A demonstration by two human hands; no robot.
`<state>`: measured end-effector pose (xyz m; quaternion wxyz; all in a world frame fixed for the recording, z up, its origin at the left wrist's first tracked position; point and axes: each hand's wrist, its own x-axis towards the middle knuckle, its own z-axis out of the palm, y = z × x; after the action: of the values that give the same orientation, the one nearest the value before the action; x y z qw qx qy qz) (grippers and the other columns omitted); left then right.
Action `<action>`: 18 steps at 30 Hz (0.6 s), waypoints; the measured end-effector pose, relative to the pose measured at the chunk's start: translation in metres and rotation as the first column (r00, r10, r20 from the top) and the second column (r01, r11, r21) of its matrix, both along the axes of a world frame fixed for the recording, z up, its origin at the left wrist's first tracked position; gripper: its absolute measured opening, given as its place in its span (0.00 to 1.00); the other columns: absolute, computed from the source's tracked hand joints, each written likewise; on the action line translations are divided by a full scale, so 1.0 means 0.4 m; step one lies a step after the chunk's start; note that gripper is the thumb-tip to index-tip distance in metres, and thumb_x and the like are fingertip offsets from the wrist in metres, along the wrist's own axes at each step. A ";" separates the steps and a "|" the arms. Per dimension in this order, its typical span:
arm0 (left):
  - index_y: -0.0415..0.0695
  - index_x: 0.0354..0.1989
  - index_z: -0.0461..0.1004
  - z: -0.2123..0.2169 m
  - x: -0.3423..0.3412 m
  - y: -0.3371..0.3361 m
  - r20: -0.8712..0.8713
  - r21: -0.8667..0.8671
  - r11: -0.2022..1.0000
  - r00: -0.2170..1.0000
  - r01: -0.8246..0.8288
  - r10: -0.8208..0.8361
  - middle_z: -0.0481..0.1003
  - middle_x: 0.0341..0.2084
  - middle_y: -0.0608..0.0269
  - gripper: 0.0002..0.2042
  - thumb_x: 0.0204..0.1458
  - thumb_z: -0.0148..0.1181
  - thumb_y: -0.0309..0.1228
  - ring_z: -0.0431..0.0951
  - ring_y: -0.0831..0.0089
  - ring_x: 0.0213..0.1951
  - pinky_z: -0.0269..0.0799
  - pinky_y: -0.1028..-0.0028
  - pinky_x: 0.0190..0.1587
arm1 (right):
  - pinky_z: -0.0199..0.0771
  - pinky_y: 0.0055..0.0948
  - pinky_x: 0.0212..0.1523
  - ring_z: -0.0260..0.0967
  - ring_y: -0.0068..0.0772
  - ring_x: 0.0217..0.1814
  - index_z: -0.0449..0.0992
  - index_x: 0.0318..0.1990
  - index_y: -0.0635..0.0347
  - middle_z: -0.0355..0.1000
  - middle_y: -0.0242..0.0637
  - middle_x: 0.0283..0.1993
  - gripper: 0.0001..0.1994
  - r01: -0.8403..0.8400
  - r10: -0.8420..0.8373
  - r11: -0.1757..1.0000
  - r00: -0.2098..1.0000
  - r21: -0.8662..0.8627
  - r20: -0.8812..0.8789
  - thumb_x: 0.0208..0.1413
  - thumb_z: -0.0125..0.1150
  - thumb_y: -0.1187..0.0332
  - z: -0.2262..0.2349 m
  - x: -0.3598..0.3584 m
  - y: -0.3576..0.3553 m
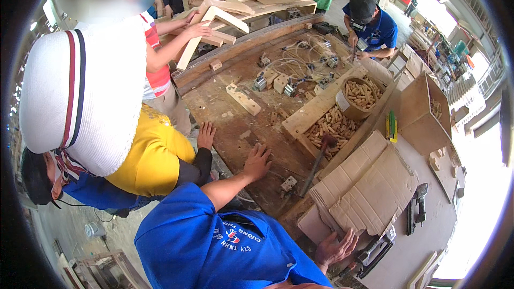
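Note:
My left hand [257,161] lies flat on the worn wooden workbench [225,101], fingers spread, holding nothing. At the lower right, my right hand [336,248] is open with its fingers stretched out, beside the near edge of a folded cardboard sheet [367,184]; I cannot tell whether it touches the cardboard. A black nail gun [376,251] lies right next to that hand. Between my hands, a hammer [317,166] leans against a wooden bin of dowels [333,130]. A small metal fitting [288,183] sits on the bench near the hammer's handle.
Pneumatic cylinders with clear hoses [294,69] and a holed wooden block [243,99] occupy the bench. A round tub [350,106] holds more dowels. Another nail gun [417,208] lies right. A person in yellow rests a hand [206,135] left of mine; others handle wooden frames [211,24].

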<state>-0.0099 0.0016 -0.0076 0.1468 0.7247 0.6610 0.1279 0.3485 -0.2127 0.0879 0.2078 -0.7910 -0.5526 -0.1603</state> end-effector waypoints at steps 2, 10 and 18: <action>0.43 0.75 0.62 0.006 0.002 -0.004 0.008 -0.003 1.000 1.000 0.008 -0.008 0.56 0.76 0.45 0.30 0.69 0.54 0.44 0.50 0.38 0.78 0.49 0.48 0.79 | 0.58 0.58 0.74 0.62 0.61 0.77 0.71 0.69 0.62 0.72 0.49 0.68 0.28 -0.005 0.005 1.000 1.000 0.005 0.014 0.64 0.61 0.60 -0.004 0.004 0.001; 0.42 0.75 0.63 0.007 -0.005 -0.012 0.033 0.048 0.999 0.999 0.015 -0.016 0.57 0.76 0.44 0.30 0.70 0.53 0.45 0.49 0.38 0.78 0.50 0.49 0.79 | 0.58 0.58 0.75 0.62 0.62 0.76 0.71 0.69 0.62 0.73 0.50 0.68 0.27 -0.028 0.028 0.999 1.000 0.020 0.004 0.67 0.58 0.58 -0.007 0.005 -0.002; 0.42 0.75 0.62 0.000 0.007 -0.026 0.019 0.041 0.999 1.000 0.006 -0.007 0.56 0.77 0.44 0.30 0.69 0.53 0.44 0.49 0.38 0.78 0.48 0.49 0.79 | 0.56 0.58 0.76 0.60 0.60 0.78 0.71 0.69 0.62 0.72 0.50 0.68 0.27 0.000 0.000 1.000 1.000 -0.023 -0.010 0.68 0.57 0.57 -0.001 0.014 -0.026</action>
<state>-0.0073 -0.0089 -0.0075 0.1388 0.7283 0.6545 0.1481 0.3541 -0.2230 0.0873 0.2013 -0.7942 -0.5533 -0.1502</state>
